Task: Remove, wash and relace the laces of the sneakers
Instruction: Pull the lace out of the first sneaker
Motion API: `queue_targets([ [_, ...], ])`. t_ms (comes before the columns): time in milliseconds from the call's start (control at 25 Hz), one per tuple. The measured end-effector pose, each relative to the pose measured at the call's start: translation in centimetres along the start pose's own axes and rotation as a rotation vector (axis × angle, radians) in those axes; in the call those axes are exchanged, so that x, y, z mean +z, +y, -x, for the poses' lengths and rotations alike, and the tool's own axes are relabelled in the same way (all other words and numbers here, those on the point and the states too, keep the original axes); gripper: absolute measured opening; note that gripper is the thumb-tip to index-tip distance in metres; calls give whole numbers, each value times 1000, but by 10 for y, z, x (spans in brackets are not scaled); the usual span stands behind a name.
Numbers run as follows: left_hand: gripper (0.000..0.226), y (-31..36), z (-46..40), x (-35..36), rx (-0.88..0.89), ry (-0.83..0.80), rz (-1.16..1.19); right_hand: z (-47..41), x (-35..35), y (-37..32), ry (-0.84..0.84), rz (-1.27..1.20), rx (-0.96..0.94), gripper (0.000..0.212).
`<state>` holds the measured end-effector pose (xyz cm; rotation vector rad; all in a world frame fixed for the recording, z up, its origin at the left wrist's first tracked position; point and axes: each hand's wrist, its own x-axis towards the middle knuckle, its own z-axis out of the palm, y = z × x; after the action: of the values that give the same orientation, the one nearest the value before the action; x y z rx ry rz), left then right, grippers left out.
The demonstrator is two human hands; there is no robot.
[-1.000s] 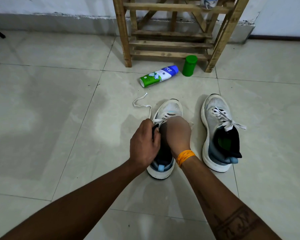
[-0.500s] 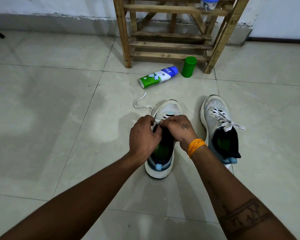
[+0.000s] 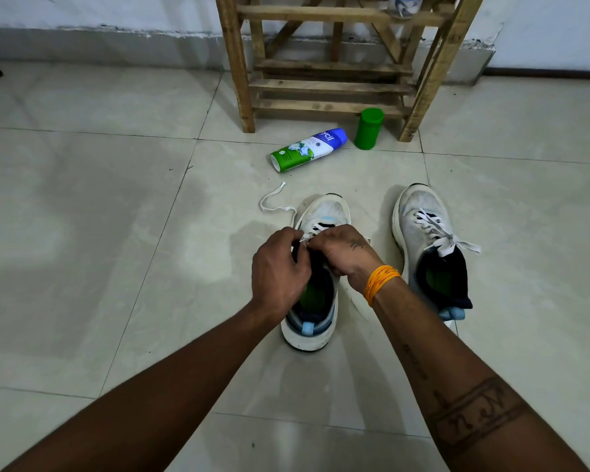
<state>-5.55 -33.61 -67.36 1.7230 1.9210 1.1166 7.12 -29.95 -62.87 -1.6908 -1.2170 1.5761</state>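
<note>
Laces are coming out of the near white mesh sneaker (image 3: 324, 216): I see my left hand (image 3: 280, 267) and right hand (image 3: 344, 253) pinching its flat white lace (image 3: 276, 202), next drawing it through another eyelet, I judge.

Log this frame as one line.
left hand: pinches lace | right hand: pinches lace | left sneaker: partly laced | right sneaker: laced

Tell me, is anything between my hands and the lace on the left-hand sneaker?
Nothing visible is. Both the left hand and right hand are already on the lace over the sneaker, fingers curled at it. The lace's loose end trails freely on the floor tiles.
</note>
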Motion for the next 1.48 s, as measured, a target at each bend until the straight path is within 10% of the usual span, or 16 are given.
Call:
queue_targets([
  [720, 6, -1, -7, 0, -109, 19, -25, -4, 0, 6, 65, -192, -49, 13],
  [880, 4, -1, -4, -3, -119, 1, 23, -20, -22, 23, 447, -442, 21, 9],
  [1240, 15, 14, -41, -8, 89, -183, -35, 19, 2, 52, 433, 483, -467, 30],
  [1360, 10, 33, -59, -7, 170, -506, -381, 15, 11, 63, 592, 368, -519, 20],
  [1480, 7, 41, -66, -2, 195, -494, -566, 17, 19, 67, 680, 229, -518, 12],
])
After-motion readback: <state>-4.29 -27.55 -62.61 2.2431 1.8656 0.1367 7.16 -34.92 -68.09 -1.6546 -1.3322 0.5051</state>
